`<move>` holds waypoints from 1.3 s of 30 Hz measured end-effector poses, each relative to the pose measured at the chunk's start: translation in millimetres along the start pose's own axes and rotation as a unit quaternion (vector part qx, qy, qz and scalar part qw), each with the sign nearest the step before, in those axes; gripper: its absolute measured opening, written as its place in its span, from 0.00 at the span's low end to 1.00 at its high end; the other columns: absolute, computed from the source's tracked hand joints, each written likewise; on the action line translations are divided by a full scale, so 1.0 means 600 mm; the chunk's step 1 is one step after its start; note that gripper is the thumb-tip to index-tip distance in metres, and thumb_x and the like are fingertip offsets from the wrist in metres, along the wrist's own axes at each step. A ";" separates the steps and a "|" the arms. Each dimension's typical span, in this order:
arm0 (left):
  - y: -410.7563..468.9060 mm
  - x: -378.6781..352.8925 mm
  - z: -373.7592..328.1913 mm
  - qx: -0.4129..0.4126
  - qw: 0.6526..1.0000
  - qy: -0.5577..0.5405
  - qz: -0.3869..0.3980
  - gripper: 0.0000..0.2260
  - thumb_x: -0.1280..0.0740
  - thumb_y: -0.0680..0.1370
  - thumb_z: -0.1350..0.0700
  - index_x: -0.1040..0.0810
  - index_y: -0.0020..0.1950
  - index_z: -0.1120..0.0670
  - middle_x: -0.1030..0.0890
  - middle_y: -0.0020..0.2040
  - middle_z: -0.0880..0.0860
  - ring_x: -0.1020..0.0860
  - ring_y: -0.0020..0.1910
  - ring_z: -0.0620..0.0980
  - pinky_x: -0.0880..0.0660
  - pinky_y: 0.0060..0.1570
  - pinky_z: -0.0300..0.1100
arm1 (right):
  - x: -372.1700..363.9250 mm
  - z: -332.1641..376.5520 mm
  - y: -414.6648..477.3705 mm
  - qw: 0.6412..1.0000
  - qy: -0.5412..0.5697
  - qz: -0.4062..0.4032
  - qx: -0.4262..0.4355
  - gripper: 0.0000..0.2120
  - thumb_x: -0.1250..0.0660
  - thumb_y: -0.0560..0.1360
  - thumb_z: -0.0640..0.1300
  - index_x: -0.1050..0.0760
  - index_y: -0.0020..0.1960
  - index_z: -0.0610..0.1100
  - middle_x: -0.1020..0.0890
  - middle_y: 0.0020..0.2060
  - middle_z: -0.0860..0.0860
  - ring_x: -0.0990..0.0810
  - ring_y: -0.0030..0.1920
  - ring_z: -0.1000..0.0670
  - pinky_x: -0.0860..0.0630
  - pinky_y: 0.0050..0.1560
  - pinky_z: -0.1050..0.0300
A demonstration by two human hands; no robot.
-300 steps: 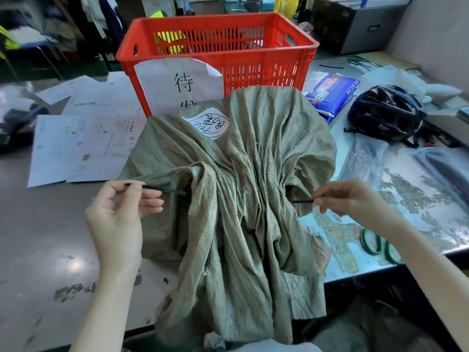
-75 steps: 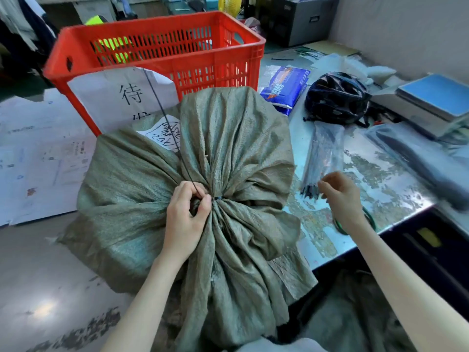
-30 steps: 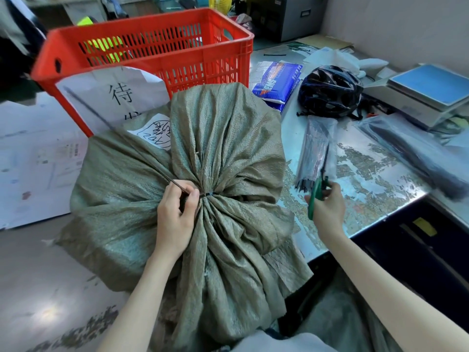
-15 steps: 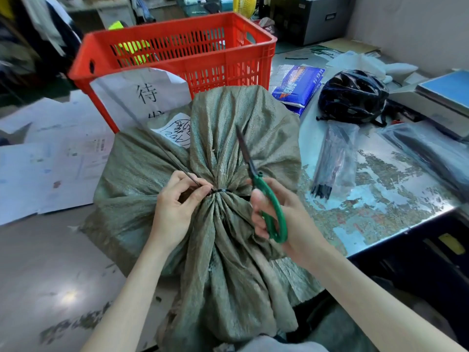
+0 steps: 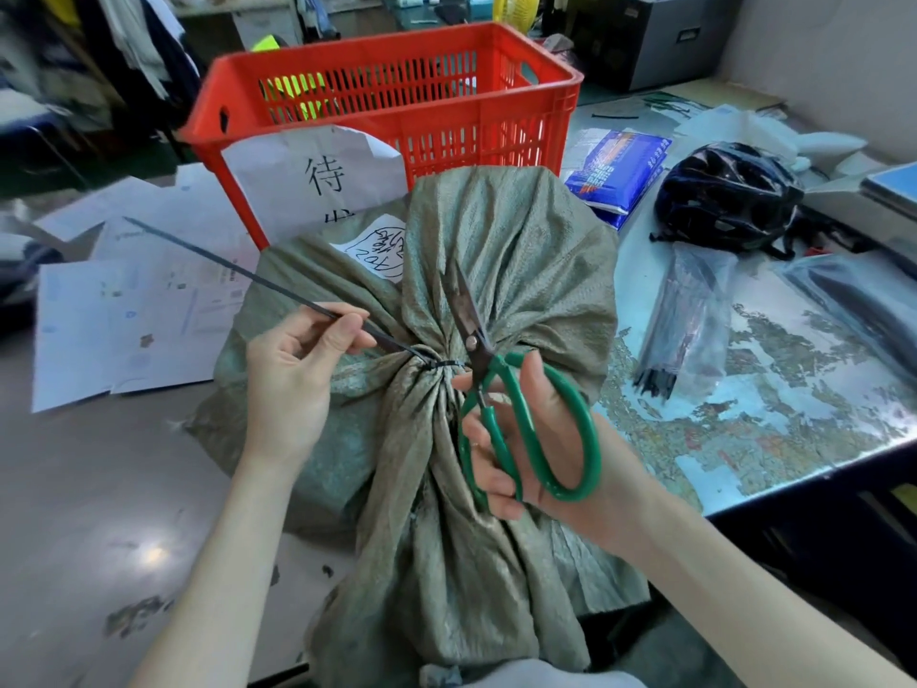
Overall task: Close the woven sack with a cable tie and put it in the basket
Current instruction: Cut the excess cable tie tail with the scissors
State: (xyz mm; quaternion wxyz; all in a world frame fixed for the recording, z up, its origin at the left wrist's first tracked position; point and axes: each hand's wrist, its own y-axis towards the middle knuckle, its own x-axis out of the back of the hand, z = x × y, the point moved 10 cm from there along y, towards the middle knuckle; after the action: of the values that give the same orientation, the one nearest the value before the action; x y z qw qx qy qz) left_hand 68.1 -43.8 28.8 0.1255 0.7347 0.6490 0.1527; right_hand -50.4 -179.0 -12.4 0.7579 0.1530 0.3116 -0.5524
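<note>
An olive-green woven sack [image 5: 521,250] lies on the table in front of me, its neck gathered and cinched by a black cable tie [image 5: 441,364]. The tie's long tail [image 5: 223,263] sticks out up and to the left. My left hand [image 5: 293,374] pinches that tail close to the neck. My right hand [image 5: 521,439] grips green-handled scissors [image 5: 526,424], their dark blades pointing up just right of the tie's head. Behind the sack stands the red plastic basket [image 5: 397,47], with a white paper sign on its front.
White papers [image 5: 134,315] cover the table at the left. At the right lie a bag of black cable ties [image 5: 685,320], a black helmet [image 5: 724,196], a blue packet [image 5: 615,166] and dark plastic bags. The table's front edge runs beside my right forearm.
My left hand slid out along the tie's tail, pulling it out to the left. The scissors in my right hand came closer to the tie's head.
</note>
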 end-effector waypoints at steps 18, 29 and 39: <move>0.000 0.013 -0.004 0.013 0.994 -0.096 -0.057 0.06 0.35 0.78 0.60 0.20 0.44 0.52 0.16 0.35 0.45 0.20 0.39 0.44 0.26 0.45 0.38 | -0.005 -0.082 0.001 0.980 0.081 0.117 -0.142 0.45 0.40 0.67 0.72 0.36 0.69 0.38 0.26 0.46 0.42 0.28 0.36 0.45 0.22 0.48 0.41; -0.016 0.001 -0.020 0.010 0.990 -0.125 -0.059 0.08 0.35 0.77 0.61 0.19 0.42 0.51 0.17 0.33 0.46 0.20 0.36 0.43 0.27 0.44 0.38 | -0.008 -0.073 0.042 0.986 0.127 0.047 -0.097 0.40 0.46 0.69 0.73 0.33 0.63 0.39 0.25 0.40 0.44 0.28 0.31 0.48 0.24 0.35 0.52; -0.023 -0.007 -0.036 -0.008 0.991 -0.126 -0.050 0.12 0.36 0.77 0.62 0.18 0.40 0.48 0.17 0.32 0.46 0.20 0.35 0.43 0.27 0.43 0.37 | -0.004 -0.075 0.049 0.989 0.121 0.026 -0.077 0.39 0.46 0.69 0.72 0.31 0.61 0.40 0.27 0.37 0.45 0.30 0.27 0.49 0.27 0.29 0.57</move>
State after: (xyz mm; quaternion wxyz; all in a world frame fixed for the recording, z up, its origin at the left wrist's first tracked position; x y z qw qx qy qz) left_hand 46.6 -46.3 43.2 0.2192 0.7139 0.6625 0.0578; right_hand -36.9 -141.2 -48.3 0.7379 0.1677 0.4390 -0.4844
